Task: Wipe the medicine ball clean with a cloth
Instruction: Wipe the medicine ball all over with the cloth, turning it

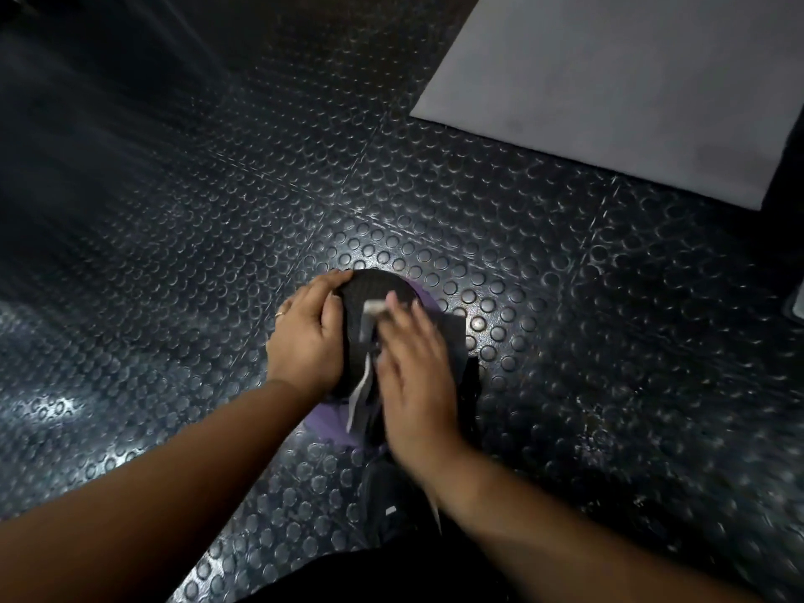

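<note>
Head view, medicine ball (370, 289), cloth strip (360, 400) lying near-to-far across it

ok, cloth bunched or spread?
Spread: the cloth lies flat over the medicine ball, pressed under the straight-fingered right hand.

We see the left forearm (174, 463) and the right forearm (544, 528), both bare up to the edge of the view. On the left hand (304, 337) a thin gold-coloured ring (280, 314) sits on one finger. The right hand (417, 385) is blurred, so we cannot tell any detail on it. Lower down we see a dark shoe (387, 493) with a small pale mark on it, and black trousers (348, 576) at the bottom edge.
</note>
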Motion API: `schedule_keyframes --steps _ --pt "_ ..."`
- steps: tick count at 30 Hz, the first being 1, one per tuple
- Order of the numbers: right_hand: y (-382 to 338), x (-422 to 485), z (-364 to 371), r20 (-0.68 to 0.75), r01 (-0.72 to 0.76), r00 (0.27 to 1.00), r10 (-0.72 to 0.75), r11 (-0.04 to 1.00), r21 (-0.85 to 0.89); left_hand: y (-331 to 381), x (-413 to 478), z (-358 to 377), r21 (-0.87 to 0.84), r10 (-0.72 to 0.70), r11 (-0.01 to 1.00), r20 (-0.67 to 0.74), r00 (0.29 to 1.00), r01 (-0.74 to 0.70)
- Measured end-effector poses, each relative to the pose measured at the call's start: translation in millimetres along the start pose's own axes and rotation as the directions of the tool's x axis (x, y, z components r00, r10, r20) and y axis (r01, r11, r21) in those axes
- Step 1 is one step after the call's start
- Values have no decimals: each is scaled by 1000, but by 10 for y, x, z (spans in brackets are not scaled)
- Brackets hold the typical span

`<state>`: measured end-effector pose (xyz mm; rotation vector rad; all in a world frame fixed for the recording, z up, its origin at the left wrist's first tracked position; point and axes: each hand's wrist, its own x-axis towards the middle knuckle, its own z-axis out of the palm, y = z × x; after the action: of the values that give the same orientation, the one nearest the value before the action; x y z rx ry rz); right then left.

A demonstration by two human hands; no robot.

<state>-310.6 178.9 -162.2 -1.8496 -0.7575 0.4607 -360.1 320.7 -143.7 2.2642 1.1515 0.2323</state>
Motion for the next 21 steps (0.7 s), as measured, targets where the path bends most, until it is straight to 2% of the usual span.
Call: schedule_keyframes --steps 2,4,6,9,11,13,14,15,16,17,20,21 --pt "-29 -287 40 -10 56 998 -56 998 -21 56 -38 21 0 -47 999 -12 999 47" --pt "22 -182 46 -95 55 994 -59 998 -39 83 -131 58 45 -7 999 -19 1000 8" --pt "21 121 11 -160 -40 987 24 994 -97 79 -191 79 88 56 995 -13 998 -54" --pt "56 741 -49 -5 -272 962 274 953 -131 52 -258 36 122 101 987 6 995 -101" --pt "251 1168 -81 197 -446 862 467 883 -145 47 -316 27 168 157 973 33 987 -160" --pt "514 1381 -165 319 -598 720 616 784 -165 47 -349 40 193 243 948 81 967 -255" --pt "610 1381 -205 365 -648 666 651 747 -148 44 -326 38 199 281 933 110 953 -298" --pt "670 1329 -242 407 -669 641 651 734 -119 49 -269 39 192 302 926 138 943 -324" --pt "702 1247 -266 431 -653 655 621 752 -91 68 -231 42 174 303 929 147 942 -326" --pt "703 1164 -276 417 -618 698 582 784 -61 82 -180 35 146 294 938 146 944 -315" --pt "474 880 -240 164 -496 858 487 868 13 82 -61 3 62 212 974 78 974 -217" --pt "357 729 -198 64 -383 921 384 923 -17 85 -11 0 26 142 989 49 989 -144"
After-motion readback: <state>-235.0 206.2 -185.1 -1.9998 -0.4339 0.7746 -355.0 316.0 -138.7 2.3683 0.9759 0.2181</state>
